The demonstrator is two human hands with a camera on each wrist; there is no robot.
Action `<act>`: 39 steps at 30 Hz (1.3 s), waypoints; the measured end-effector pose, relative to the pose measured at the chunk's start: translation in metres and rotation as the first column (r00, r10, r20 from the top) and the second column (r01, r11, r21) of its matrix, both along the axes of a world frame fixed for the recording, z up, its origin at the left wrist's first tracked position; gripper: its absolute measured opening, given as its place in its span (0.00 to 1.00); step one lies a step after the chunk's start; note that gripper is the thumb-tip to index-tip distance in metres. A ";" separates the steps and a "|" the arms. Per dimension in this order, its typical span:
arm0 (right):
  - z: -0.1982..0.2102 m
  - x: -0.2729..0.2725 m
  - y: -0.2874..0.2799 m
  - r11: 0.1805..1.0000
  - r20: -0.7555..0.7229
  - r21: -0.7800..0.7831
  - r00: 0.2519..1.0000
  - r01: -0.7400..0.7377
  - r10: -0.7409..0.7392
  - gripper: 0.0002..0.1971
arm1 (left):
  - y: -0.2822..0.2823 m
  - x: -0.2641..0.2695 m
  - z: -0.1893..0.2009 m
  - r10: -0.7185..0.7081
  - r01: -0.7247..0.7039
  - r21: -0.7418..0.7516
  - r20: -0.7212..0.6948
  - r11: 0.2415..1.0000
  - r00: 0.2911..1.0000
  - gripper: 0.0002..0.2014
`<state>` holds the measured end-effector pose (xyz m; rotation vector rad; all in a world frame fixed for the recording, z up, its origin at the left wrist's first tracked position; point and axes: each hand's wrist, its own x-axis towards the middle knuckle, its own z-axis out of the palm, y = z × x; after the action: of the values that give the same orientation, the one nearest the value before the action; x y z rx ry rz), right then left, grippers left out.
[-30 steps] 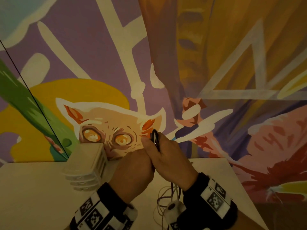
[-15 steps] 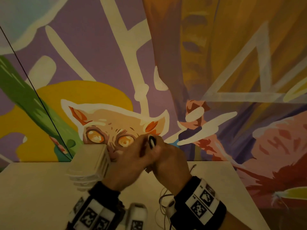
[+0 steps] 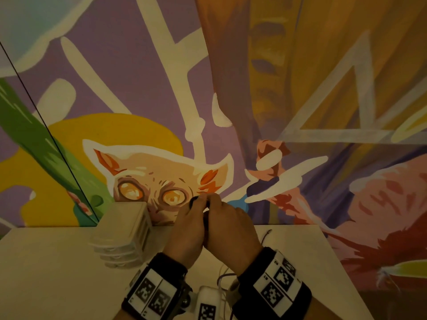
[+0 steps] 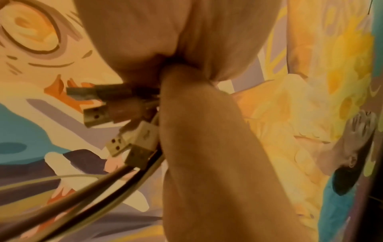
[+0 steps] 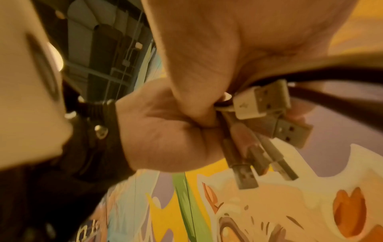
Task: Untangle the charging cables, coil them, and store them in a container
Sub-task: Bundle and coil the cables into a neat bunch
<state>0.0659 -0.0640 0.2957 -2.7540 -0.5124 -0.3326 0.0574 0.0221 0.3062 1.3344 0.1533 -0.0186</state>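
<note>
Hands lowered since earlier. Left hand (image 3: 187, 232) and right hand (image 3: 231, 229) stayed pressed together, both gripping the cables (image 5: 267, 129).

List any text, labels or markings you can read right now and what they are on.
No readable words or numbers.
Wristbands: black-and-white square code tags, no letters.
White plug: a small embossed symbol, too blurred to read.
Wall painting: pictures only.
</note>
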 end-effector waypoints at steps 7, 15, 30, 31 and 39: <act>-0.009 -0.008 -0.023 0.889 -0.110 0.443 0.977 -0.118 0.184 0.29 | 0.005 0.002 -0.012 0.061 -0.062 -0.059 -0.006 0.996 0.998 0.15; -0.025 -0.019 -0.038 0.882 -0.204 0.450 0.944 -0.143 0.257 0.15 | 0.039 0.018 -0.011 -0.081 0.071 -0.472 -0.002 0.879 0.997 0.17; 0.038 -0.034 -0.053 0.886 -0.216 0.138 0.860 -0.442 0.462 0.09 | 0.069 0.032 0.000 -0.177 0.184 0.065 -0.091 0.981 0.980 0.14; 0.041 -0.034 -0.053 0.881 -0.219 0.115 0.854 -0.458 0.472 0.09 | 0.068 0.031 0.003 -0.212 0.220 0.070 -0.105 0.973 0.972 0.15; 0.060 -0.015 -0.041 0.841 -0.083 0.222 0.850 -0.493 0.520 0.05 | 0.051 0.002 0.004 -0.645 0.645 0.004 0.022 0.764 0.764 0.39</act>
<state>0.0508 -0.1050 0.3561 -2.3154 -1.0785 -0.0501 0.0597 0.0727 0.3104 1.3268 -0.3393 -0.5941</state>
